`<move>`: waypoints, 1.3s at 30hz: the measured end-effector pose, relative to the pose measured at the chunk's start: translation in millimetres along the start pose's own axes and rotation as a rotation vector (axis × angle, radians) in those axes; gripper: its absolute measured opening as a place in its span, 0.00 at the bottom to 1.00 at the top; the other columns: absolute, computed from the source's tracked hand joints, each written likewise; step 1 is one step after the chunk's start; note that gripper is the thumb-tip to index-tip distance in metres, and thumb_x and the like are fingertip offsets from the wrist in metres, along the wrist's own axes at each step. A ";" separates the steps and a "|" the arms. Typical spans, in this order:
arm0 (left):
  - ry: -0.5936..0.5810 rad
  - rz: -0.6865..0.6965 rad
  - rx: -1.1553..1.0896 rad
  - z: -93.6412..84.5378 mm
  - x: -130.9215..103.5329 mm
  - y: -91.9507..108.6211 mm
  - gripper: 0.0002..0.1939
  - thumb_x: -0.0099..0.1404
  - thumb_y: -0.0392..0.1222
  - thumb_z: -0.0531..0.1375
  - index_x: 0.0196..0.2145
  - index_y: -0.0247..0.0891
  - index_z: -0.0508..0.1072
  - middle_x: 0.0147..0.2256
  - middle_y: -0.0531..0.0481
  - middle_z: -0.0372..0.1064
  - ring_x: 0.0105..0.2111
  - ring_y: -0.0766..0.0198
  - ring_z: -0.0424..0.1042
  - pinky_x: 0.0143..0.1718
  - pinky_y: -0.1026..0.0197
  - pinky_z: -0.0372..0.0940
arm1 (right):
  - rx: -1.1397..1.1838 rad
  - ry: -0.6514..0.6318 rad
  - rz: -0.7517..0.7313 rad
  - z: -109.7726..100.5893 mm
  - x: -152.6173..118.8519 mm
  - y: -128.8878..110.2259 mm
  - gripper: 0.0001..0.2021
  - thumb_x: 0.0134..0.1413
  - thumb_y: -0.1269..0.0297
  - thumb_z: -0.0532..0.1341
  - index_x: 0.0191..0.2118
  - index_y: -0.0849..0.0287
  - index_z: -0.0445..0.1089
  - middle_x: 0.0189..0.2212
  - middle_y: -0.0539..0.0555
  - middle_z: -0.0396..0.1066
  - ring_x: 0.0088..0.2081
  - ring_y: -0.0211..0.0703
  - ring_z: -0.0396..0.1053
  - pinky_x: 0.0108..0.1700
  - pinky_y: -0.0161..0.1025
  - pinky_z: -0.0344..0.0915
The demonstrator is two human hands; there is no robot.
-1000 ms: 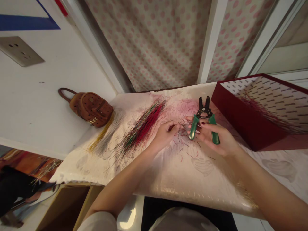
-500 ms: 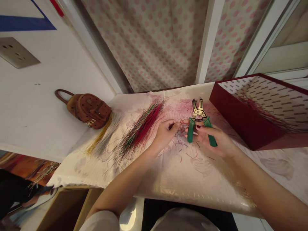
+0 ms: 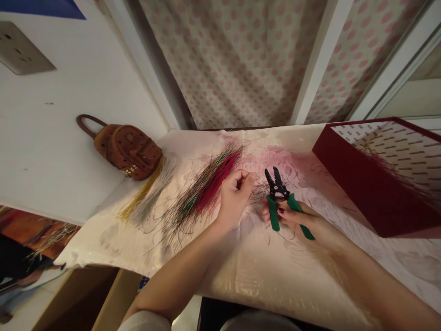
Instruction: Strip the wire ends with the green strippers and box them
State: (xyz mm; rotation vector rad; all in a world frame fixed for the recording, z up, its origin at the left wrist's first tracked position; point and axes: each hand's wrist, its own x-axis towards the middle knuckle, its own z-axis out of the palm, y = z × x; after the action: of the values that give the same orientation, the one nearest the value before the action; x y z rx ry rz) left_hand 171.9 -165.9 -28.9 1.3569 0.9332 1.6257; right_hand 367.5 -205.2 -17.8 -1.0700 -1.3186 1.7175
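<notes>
In my right hand point(image 3: 299, 216) is a wire stripper point(image 3: 277, 192) with green handles and black jaws. Its handles are spread and the jaws point away from me, slightly parted. My left hand point(image 3: 236, 195) is closed in a pinch just left of the jaws. A thin wire, hard to make out, seems to stick out from its fingertips. Short wire clippings point(image 3: 260, 191) lie scattered on the table between and below my hands. Left of my left hand lies a bundle of red, green and dark wires point(image 3: 210, 184).
Grey wires point(image 3: 151, 193) and yellow wires point(image 3: 139, 197) lie farther left, beside a small brown backpack point(image 3: 129, 149) against the wall. A dark red box point(image 3: 347, 179) with wires inside stands at the right. A light cloth point(image 3: 268, 276) covers the table.
The wire stripper has turned and dropped toward me, its jaws now tilted left and showing a black side. My left hand stays pinched. The view has shifted slightly.
</notes>
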 end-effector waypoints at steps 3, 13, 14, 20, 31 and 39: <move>0.004 -0.018 0.014 -2.2 -3.9 1.8 0.18 0.69 0.46 0.61 0.24 0.38 0.63 0.24 0.55 0.53 0.26 0.67 0.53 0.28 0.63 0.52 | -0.033 -0.030 0.003 1.0 -0.9 4.1 0.14 0.58 0.54 0.68 0.47 0.53 0.78 0.45 0.57 0.78 0.49 0.55 0.73 0.56 0.53 0.66; 0.015 -0.040 0.055 0.6 -12.1 0.9 0.16 0.68 0.46 0.60 0.25 0.39 0.65 0.23 0.56 0.53 0.24 0.68 0.50 0.25 0.62 0.49 | -0.167 -0.048 -0.008 2.0 -4.3 6.3 0.13 0.62 0.52 0.64 0.47 0.50 0.78 0.44 0.56 0.76 0.47 0.55 0.71 0.53 0.50 0.65; 0.015 -0.038 0.063 0.8 -12.5 0.6 0.16 0.68 0.46 0.60 0.25 0.39 0.65 0.23 0.56 0.53 0.24 0.68 0.50 0.25 0.62 0.49 | -0.163 -0.046 -0.005 1.4 -4.2 7.3 0.13 0.62 0.52 0.64 0.47 0.50 0.78 0.43 0.56 0.76 0.47 0.55 0.71 0.53 0.51 0.64; 0.011 -0.031 0.080 1.8 -13.6 1.1 0.15 0.68 0.45 0.60 0.25 0.38 0.65 0.22 0.57 0.52 0.23 0.69 0.49 0.25 0.62 0.48 | -0.152 -0.037 -0.001 -0.9 -3.7 11.1 0.14 0.62 0.53 0.65 0.50 0.51 0.77 0.45 0.58 0.75 0.48 0.57 0.69 0.54 0.53 0.64; 0.008 -0.002 0.102 1.7 -13.5 -2.5 0.17 0.69 0.47 0.60 0.25 0.38 0.64 0.23 0.56 0.52 0.24 0.68 0.50 0.25 0.62 0.48 | -0.428 0.076 -0.036 2.0 -3.4 9.8 0.19 0.60 0.45 0.63 0.49 0.52 0.76 0.36 0.57 0.75 0.40 0.55 0.70 0.43 0.50 0.66; 0.017 0.002 0.096 4.2 -15.4 2.5 0.18 0.70 0.45 0.59 0.24 0.37 0.62 0.23 0.57 0.51 0.24 0.70 0.49 0.25 0.64 0.47 | -0.548 0.118 -0.102 0.0 -4.6 8.8 0.18 0.63 0.49 0.62 0.50 0.56 0.75 0.46 0.60 0.77 0.51 0.59 0.72 0.50 0.49 0.68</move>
State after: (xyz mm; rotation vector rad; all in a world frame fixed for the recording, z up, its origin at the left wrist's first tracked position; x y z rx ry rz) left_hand 177.2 -180.8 -32.1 1.4113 1.0320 1.6141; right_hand 369.0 -211.3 -25.5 -1.3497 -1.7842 1.2211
